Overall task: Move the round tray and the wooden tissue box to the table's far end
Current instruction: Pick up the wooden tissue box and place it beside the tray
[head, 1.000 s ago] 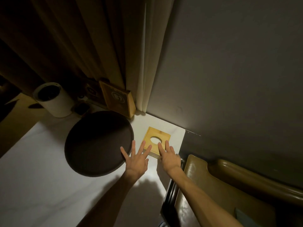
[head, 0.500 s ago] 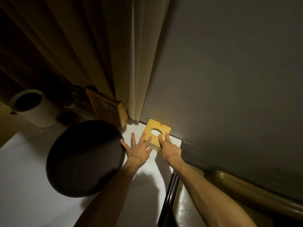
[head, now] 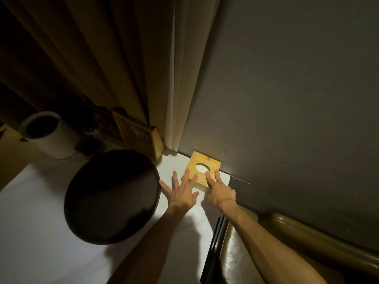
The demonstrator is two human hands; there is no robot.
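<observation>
My left hand (head: 181,192) lies flat and spread wide on the white table (head: 37,232), holding nothing; two fingertips rest on the near left edge of the wooden tissue box (head: 202,171), and the thumb reaches toward the rim of the round tray (head: 111,196) just to its left. My right hand (head: 220,190) is flat too, fingers together, holding nothing, its fingertips pressing the box top beside the oval opening. The box sits just ahead of both hands, pushed into the table's far corner against the grey wall (head: 287,99); flat palms suit sliding it rather than lifting, and I judge it is about where it belongs. The dark tray sits to the left of my left hand, its far rim close to a wooden sign block (head: 141,137) that leans by the curtain (head: 123,58). Beyond the tray stands a white cylindrical container (head: 48,134). The block's face carries a mark, too dim to read here. A padded seat (head: 256,253) lies below my right forearm.
</observation>
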